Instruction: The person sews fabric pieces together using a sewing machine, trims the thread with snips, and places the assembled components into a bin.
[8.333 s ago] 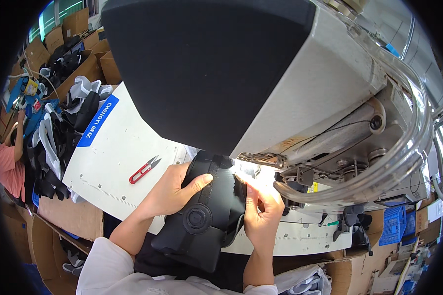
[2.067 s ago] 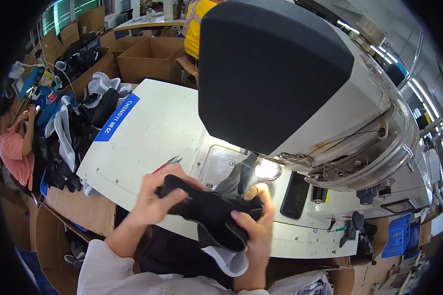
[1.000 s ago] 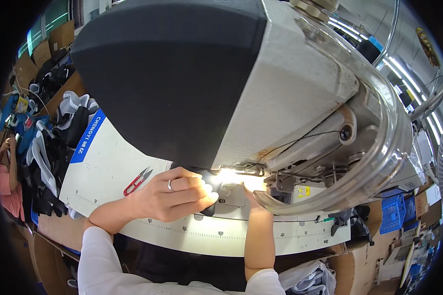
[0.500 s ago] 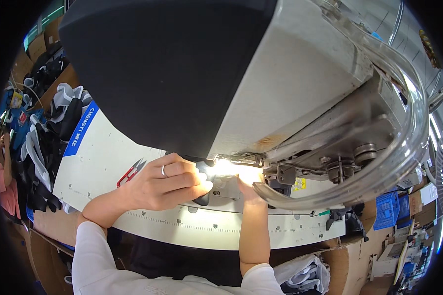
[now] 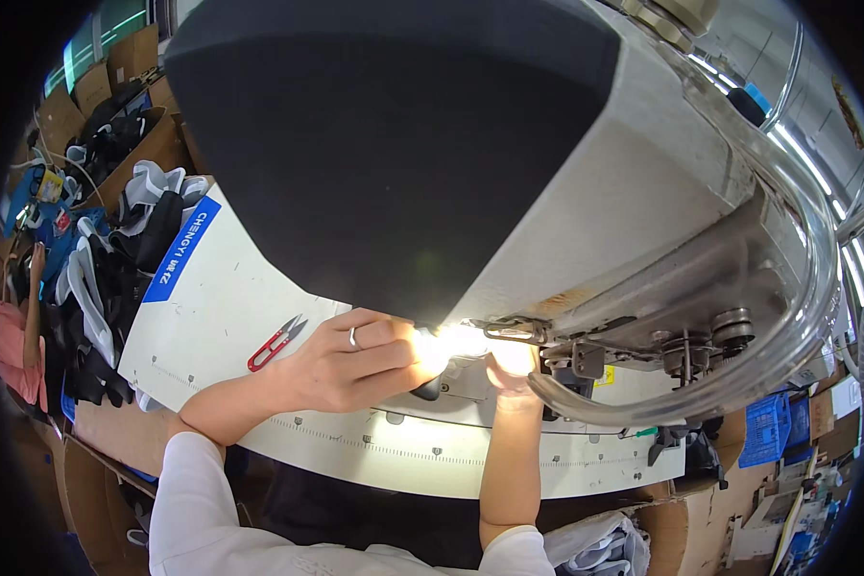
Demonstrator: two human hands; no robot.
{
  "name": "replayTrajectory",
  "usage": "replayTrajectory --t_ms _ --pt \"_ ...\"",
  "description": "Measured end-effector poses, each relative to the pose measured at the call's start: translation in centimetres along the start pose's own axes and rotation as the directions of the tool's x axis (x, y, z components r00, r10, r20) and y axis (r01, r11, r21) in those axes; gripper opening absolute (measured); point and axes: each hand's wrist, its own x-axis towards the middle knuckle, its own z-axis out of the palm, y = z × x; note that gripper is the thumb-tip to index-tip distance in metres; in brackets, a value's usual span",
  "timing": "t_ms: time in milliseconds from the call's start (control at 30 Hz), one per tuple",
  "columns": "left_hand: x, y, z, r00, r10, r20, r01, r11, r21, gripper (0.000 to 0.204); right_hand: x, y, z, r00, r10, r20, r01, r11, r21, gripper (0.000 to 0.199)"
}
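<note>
A sewing machine [image 5: 384,144], with a dark cover and a pale metal head, hangs over both hands. My left hand [image 5: 370,360], wearing a ring, has its fingers bent and pressed together beside the brightly lit needle area. A small dark piece, apparently fabric [image 5: 428,390], sticks out below its fingertips; the rest is hidden by hand and glare. Close to the right of that light is my right hand [image 5: 515,370]. Its fingers are washed out and partly behind the machine, so their grip does not show. Red thread snips [image 5: 276,346] lie left of my left wrist.
The white sewing table [image 5: 211,288] has a ruler scale along its front edge. A clear curved tube [image 5: 821,288] loops down at the right. Black and white fabric pieces [image 5: 86,288] pile up at the left. A cardboard box [image 5: 662,538] with wrapped pieces stands front right.
The whole view has shifted, so machine, table and hands appear farther right and slightly lower. Both hands stay by the needle area. Less of the dark piece shows at my left fingertips.
</note>
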Motion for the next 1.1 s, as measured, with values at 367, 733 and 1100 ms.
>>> replayTrajectory --t_ms 367,733,1100 --pt "-0.2 -0.6 0.3 1.0 -0.016 0.018 0.017 0.999 -0.031 0.014 2.1 -7.2 -0.7 0.957 0.113 -0.268 -0.112 0.994 0.019 0.011" --pt "-0.2 -1.0 -1.3 0.959 -0.219 0.181 0.19 0.968 0.162 0.021 5.5 -13.6 -3.6 0.879 0.188 -0.439 -0.176 0.982 0.069 0.01" --pt "0.4 -4.3 -8.6 0.533 -0.825 0.187 0.646 0.254 -0.72 0.026 3.4 -26.6 1.7 0.816 -0.578 -0.027 0.578 0.815 0.044 0.022"
